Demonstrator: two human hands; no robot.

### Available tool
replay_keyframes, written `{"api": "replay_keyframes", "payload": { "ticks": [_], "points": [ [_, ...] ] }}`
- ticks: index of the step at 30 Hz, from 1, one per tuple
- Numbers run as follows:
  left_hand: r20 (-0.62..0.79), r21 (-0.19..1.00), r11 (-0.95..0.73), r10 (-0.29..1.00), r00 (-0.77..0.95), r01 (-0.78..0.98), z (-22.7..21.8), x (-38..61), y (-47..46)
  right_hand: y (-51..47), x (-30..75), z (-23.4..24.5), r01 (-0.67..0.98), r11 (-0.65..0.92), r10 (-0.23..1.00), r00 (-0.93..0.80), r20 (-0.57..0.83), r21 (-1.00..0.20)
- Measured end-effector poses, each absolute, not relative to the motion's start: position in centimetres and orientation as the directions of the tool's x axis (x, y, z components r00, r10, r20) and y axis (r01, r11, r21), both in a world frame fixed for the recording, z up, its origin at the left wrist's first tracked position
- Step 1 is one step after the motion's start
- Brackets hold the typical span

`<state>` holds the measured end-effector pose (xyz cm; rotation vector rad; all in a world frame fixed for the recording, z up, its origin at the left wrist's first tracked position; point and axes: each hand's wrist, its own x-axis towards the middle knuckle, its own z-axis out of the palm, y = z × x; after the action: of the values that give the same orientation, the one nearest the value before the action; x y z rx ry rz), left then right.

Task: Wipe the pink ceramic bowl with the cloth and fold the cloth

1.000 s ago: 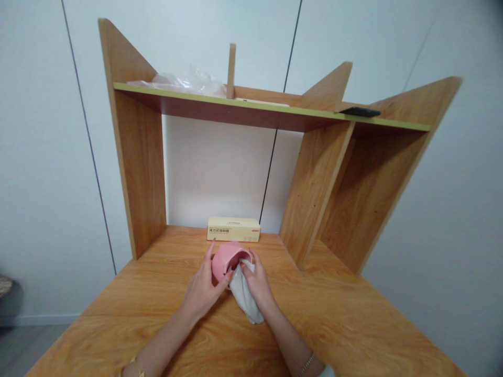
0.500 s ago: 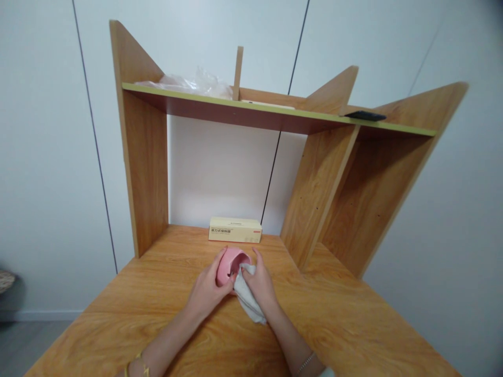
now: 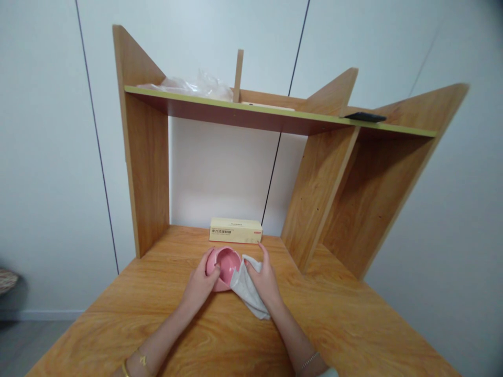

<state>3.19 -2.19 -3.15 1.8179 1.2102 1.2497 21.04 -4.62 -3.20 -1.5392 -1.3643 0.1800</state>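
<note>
My left hand (image 3: 201, 280) grips a pink bowl-like dish (image 3: 228, 262) by its left side, with the thumb over the rim. The dish is tilted so that its glossy hollow inside shows. In my right hand (image 3: 264, 277) is a light grey cloth (image 3: 248, 293), pinched near its top and hanging down to the wooden desk (image 3: 220, 335). One edge of the cloth meets the right side of the dish. My right index finger stretches forward, away from the cloth.
Behind the hands stands a long cream box (image 3: 236, 231) with printed characters. A wooden shelf unit (image 3: 149, 173) rises around the back of the desk. On its upper shelf lie a clear plastic bag (image 3: 196, 86) and a flat black object (image 3: 365, 117).
The cloth has come out of the dish to its right side. My left hand has shifted slightly left and turned the dish, so more of its inside faces me.
</note>
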Motion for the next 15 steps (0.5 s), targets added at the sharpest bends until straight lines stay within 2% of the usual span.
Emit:
{"api": "replay_keyframes", "payload": {
  "ticks": [3, 7, 11, 15],
  "points": [
    [0.298, 0.929, -0.291, 0.955, 0.002, 0.227, -3.8, 2.5, -0.8, -4.3, 22.3, -3.5, 0.696, 0.043, 0.804, 0.402, 0.439, -0.717],
    [0.189, 0.976, -0.179, 0.979, -0.072, 0.126, -4.3, 2.0, 0.1, -4.2, 24.3, -3.8, 0.793, -0.141, 0.856, 0.398, 0.331, -0.592],
    [0.072, 0.997, -0.073, 0.994, -0.08, 0.002, -4.5, 2.1, 0.2, -4.4, 24.7, -3.8, 0.812, -0.129, 0.899, 0.338, 0.278, -0.57],
    [0.029, 0.991, -0.04, 0.995, -0.091, -0.124, -4.3, 2.0, 0.2, -4.7, 22.8, -3.9, 0.815, -0.084, 0.942, 0.253, 0.222, -0.574]
  ]
}}
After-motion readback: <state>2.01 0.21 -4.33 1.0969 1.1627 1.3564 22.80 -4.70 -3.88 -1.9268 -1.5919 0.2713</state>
